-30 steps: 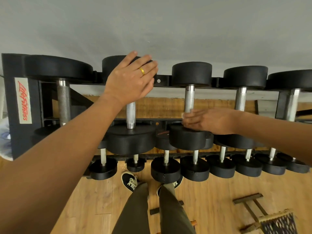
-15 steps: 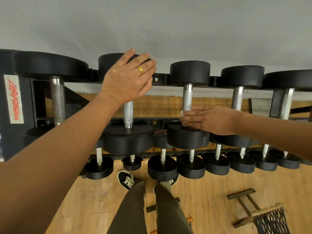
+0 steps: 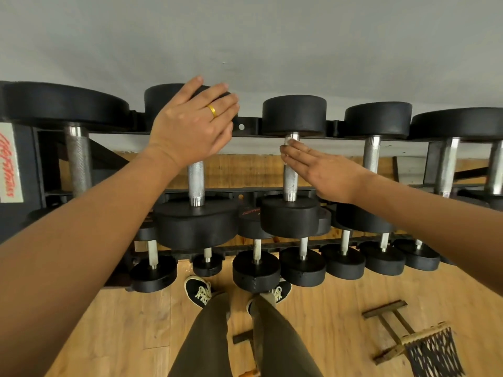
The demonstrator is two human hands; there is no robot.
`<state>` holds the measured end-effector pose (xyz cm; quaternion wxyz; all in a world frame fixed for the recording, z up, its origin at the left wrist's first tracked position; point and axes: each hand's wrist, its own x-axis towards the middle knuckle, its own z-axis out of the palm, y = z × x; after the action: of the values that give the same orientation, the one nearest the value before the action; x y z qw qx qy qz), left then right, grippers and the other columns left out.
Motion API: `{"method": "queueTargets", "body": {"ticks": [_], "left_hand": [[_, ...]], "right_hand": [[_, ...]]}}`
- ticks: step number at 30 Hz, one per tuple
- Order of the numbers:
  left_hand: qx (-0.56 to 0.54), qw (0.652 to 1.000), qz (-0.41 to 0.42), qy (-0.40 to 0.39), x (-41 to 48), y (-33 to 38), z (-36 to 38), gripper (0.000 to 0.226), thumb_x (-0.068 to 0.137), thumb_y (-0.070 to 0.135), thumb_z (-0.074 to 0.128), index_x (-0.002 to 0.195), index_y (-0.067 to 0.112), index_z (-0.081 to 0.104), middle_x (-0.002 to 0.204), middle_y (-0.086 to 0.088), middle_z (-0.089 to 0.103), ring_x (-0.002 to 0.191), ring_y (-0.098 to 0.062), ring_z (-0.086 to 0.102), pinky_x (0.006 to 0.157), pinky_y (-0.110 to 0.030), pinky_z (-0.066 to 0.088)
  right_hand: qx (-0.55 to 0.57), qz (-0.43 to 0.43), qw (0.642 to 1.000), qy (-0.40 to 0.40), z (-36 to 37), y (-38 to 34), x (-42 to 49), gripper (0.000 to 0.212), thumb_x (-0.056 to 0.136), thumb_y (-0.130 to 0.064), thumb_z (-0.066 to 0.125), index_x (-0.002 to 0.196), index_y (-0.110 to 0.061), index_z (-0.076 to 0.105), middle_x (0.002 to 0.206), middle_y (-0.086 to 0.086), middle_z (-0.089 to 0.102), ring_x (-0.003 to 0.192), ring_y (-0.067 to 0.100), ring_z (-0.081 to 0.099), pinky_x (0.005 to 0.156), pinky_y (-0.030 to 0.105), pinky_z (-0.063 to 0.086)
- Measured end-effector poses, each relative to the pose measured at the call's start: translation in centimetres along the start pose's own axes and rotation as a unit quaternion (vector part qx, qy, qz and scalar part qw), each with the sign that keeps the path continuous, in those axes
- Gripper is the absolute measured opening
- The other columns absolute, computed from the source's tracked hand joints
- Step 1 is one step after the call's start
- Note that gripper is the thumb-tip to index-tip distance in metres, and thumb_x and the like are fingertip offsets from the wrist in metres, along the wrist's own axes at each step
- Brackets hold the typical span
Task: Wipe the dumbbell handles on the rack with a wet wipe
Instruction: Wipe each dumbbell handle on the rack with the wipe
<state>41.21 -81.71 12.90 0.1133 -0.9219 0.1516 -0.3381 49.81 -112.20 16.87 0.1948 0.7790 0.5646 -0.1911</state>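
A black rack [image 3: 245, 126] carries black dumbbells with knurled steel handles on its top row. My left hand [image 3: 190, 126] lies flat with straight fingers on the far head of the second dumbbell [image 3: 196, 183]. My right hand [image 3: 324, 170] stretches with straight fingers along the handle of the third dumbbell [image 3: 290, 183]. Its fingertips press a small white wet wipe [image 3: 288, 140] against the handle's far end, just under the far head. Most of the wipe is hidden under the fingers.
Several smaller dumbbells [image 3: 255, 270] fill the lower row near the floor. My legs and shoes [image 3: 200, 291] stand on the wooden floor [image 3: 109, 336] close to the rack. A small wooden and mesh frame [image 3: 416, 338] lies on the floor at the right. A grey wall rises behind the rack.
My right hand with the wipe has slid up the third dumbbell's handle from the near head to the far end. The left hand has stayed on the second dumbbell's head.
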Motion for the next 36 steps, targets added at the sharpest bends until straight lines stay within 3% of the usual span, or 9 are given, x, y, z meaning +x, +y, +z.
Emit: {"method": "queueTargets", "body": {"ticks": [6, 10, 14, 19, 21, 23, 25, 28, 36], "left_hand": [[-0.046, 0.990, -0.086, -0.101, 0.7, 1.5, -1.9, 0.038, 0.107, 0.027, 0.042, 0.125, 0.010, 0.071, 0.135, -0.006, 0.067, 0.135, -0.026, 0.054, 0.119, -0.055, 0.032], [-0.049, 0.985, -0.018, -0.162, 2.1, 4.0, -2.3, 0.040, 0.108, 0.031, 0.040, 0.130, 0.010, 0.065, 0.139, -0.014, 0.062, 0.135, -0.033, 0.052, 0.118, -0.061, 0.027], [-0.070, 0.974, 0.046, -0.211, 6.8, 8.1, -1.7, 0.045, 0.108, 0.034, 0.038, 0.140, 0.009, 0.056, 0.148, -0.020, 0.053, 0.139, -0.036, 0.049, 0.117, -0.059, 0.030], [-0.045, 0.964, 0.117, -0.235, 13.9, 12.4, 0.5, 0.048, 0.108, 0.034, 0.036, 0.145, 0.006, 0.049, 0.150, -0.020, 0.050, 0.140, -0.037, 0.045, 0.118, -0.055, 0.028], [-0.036, 0.942, 0.163, -0.290, 16.0, 12.7, 2.2, 0.055, 0.107, 0.041, 0.032, 0.143, 0.006, 0.053, 0.146, -0.019, 0.054, 0.140, -0.037, 0.046, 0.119, -0.054, 0.028], [-0.022, 0.907, 0.242, -0.343, 17.1, 11.8, 3.0, 0.061, 0.105, 0.046, 0.028, 0.140, 0.007, 0.059, 0.141, -0.017, 0.061, 0.138, -0.036, 0.050, 0.120, -0.054, 0.028], [-0.027, 0.896, 0.280, -0.343, 17.4, 11.8, 3.7, 0.062, 0.105, 0.048, 0.029, 0.132, 0.007, 0.066, 0.133, -0.017, 0.066, 0.133, -0.035, 0.056, 0.120, -0.053, 0.029], [-0.025, 0.915, 0.267, -0.303, 16.9, 12.2, 4.2, 0.055, 0.106, 0.046, 0.042, 0.129, 0.004, 0.068, 0.130, -0.018, 0.069, 0.131, -0.036, 0.059, 0.120, -0.053, 0.031], [-0.046, 0.919, 0.255, -0.298, 16.8, 12.3, 4.5, 0.051, 0.108, 0.044, 0.047, 0.132, 0.003, 0.066, 0.132, -0.019, 0.067, 0.132, -0.036, 0.057, 0.120, -0.054, 0.033]], "right_hand": [[0.238, 0.082, 0.949, 0.192, 2.3, 0.0, -2.0, 0.064, 0.098, -0.009, 0.055, 0.157, -0.011, 0.028, 0.166, 0.005, 0.020, 0.139, 0.025, 0.045, 0.105, 0.025, 0.036], [0.388, 0.136, 0.874, 0.257, 4.4, 1.3, -4.1, 0.059, 0.100, -0.014, 0.056, 0.155, -0.014, 0.034, 0.164, -0.002, 0.026, 0.139, 0.003, 0.033, 0.117, 0.018, 0.026], [0.507, 0.169, 0.798, 0.279, 6.7, 3.5, -7.2, 0.056, 0.101, -0.017, 0.058, 0.153, -0.017, 0.039, 0.161, -0.008, 0.031, 0.148, 0.000, 0.022, 0.120, 0.017, 0.021], [0.599, 0.212, 0.683, 0.359, 9.5, 7.2, -11.6, 0.048, 0.101, -0.020, 0.058, 0.147, -0.018, 0.046, 0.150, -0.011, 0.043, 0.139, -0.007, 0.036, 0.114, 0.017, 0.032], [0.665, 0.241, 0.602, 0.370, 10.5, 9.0, -12.9, 0.039, 0.101, -0.019, 0.057, 0.140, -0.019, 0.055, 0.124, -0.003, 0.067, 0.103, -0.011, 0.061, 0.088, 0.008, 0.048], [0.724, 0.270, 0.512, 0.374, 11.2, 10.0, -13.1, 0.023, 0.100, -0.021, 0.059, 0.119, -0.027, 0.070, 0.079, 0.007, 0.069, 0.056, 0.002, 0.058, 0.059, 0.010, 0.048], [0.748, 0.290, 0.459, 0.382, 12.4, 11.6, -12.8, 0.017, 0.097, -0.020, 0.064, 0.097, -0.033, 0.074, 0.083, 0.008, 0.073, 0.067, 0.012, 0.067, 0.071, 0.014, 0.054], [0.778, 0.277, 0.438, 0.355, 13.8, 13.3, -11.5, 0.017, 0.093, -0.018, 0.069, 0.109, -0.020, 0.075, 0.102, -0.008, 0.076, 0.101, 0.003, 0.070, 0.097, 0.027, 0.054], [0.804, 0.260, 0.409, 0.343, 14.8, 13.8, -7.9, 0.018, 0.090, -0.010, 0.071, 0.105, -0.018, 0.076, 0.102, -0.005, 0.077, 0.099, 0.006, 0.071, 0.097, 0.034, 0.055]]}}
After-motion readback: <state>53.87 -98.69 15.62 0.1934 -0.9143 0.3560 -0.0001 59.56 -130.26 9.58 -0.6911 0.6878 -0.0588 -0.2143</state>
